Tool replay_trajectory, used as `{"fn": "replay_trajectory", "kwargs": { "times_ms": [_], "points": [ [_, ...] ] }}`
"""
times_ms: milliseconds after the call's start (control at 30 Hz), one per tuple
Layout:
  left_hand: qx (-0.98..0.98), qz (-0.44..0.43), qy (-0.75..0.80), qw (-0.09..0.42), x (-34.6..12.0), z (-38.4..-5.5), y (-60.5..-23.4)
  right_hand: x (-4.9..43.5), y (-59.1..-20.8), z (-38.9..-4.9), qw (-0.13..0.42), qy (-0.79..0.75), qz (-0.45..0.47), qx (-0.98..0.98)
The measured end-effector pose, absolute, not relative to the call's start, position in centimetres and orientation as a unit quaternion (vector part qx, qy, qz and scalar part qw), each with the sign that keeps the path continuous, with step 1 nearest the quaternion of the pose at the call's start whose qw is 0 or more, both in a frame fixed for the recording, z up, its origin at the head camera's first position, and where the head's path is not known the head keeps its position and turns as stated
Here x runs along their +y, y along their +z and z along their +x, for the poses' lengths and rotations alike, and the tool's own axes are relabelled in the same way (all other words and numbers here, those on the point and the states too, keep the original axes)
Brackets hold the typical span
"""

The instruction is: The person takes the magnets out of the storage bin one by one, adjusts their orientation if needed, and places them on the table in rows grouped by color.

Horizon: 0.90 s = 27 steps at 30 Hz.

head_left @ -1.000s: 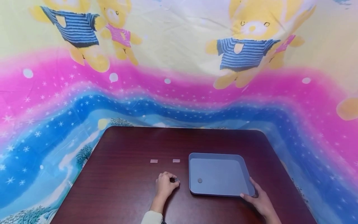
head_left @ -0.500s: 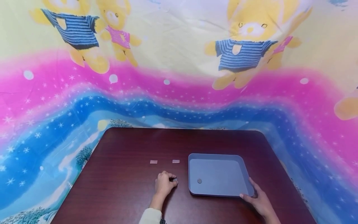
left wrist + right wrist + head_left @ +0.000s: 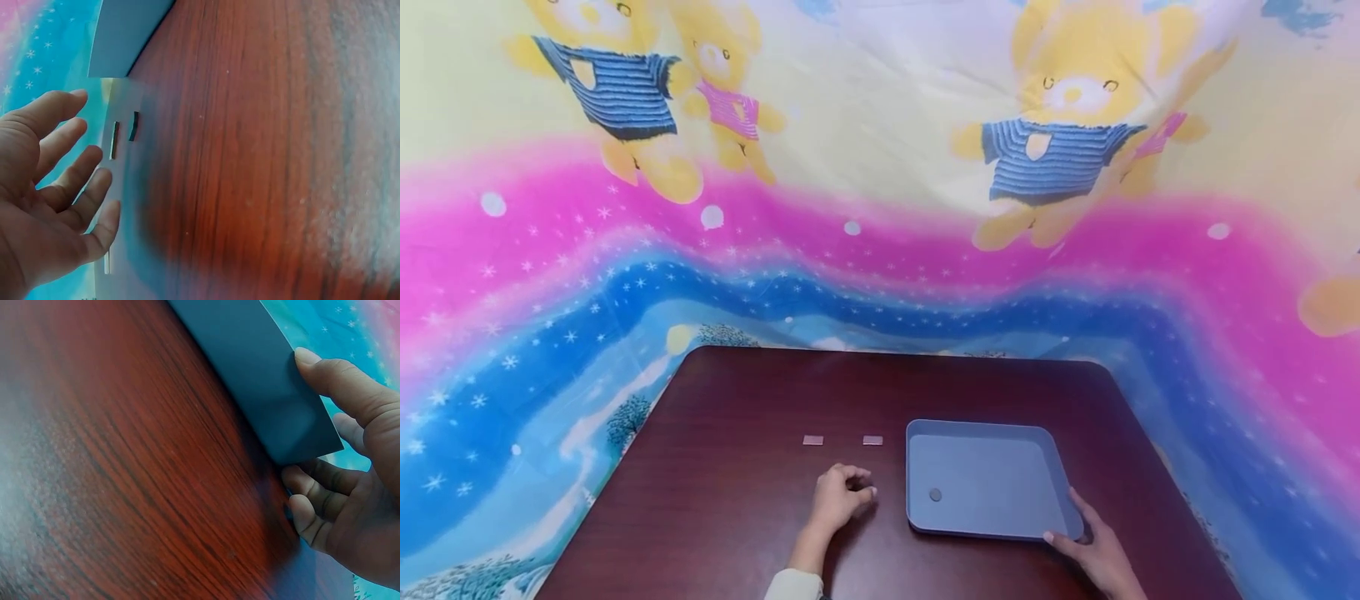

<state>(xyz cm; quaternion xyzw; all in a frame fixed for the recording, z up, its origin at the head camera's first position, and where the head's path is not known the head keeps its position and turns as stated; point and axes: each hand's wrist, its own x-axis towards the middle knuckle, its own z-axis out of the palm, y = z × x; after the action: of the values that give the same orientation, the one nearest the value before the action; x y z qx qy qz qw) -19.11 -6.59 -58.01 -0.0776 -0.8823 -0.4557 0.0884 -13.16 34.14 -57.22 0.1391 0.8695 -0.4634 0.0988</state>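
Observation:
My left hand [image 3: 839, 498] is low over the table, left of the grey tray [image 3: 985, 433]. Its fingers [image 3: 75, 181] are spread loosely and hold nothing. Past the fingertips, in the left wrist view, a small dark piece [image 3: 134, 126] is on the table; its exact kind is unclear. The head view does not show it clearly. My right hand [image 3: 1099, 550] grips the tray's near right corner, thumb on the near side and fingers along the right side. One small round grey disc [image 3: 936, 495] lies inside the tray, toward its left.
Two small pinkish rectangular pieces, a left one [image 3: 813, 440] and a right one [image 3: 872, 440], lie beyond my left hand on the dark red-brown table [image 3: 737, 392]. A printed cloth [image 3: 865, 275] with bears hangs behind the table.
The grey disc that my left thumb and finger pinched is no longer between them; those fingers have parted. My right hand keeps its grip on the tray. The head view has tilted up slightly.

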Motion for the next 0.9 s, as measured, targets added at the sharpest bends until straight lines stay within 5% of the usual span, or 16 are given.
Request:
{"fn": "replay_trajectory", "kwargs": {
  "times_ms": [900],
  "points": [
    [-0.852, -0.211, -0.475, 0.058, -1.1, -20.3, -54.7, 34.1, -57.4, -13.2, 0.093, -0.445, 0.146, 0.878]
  ]
}}
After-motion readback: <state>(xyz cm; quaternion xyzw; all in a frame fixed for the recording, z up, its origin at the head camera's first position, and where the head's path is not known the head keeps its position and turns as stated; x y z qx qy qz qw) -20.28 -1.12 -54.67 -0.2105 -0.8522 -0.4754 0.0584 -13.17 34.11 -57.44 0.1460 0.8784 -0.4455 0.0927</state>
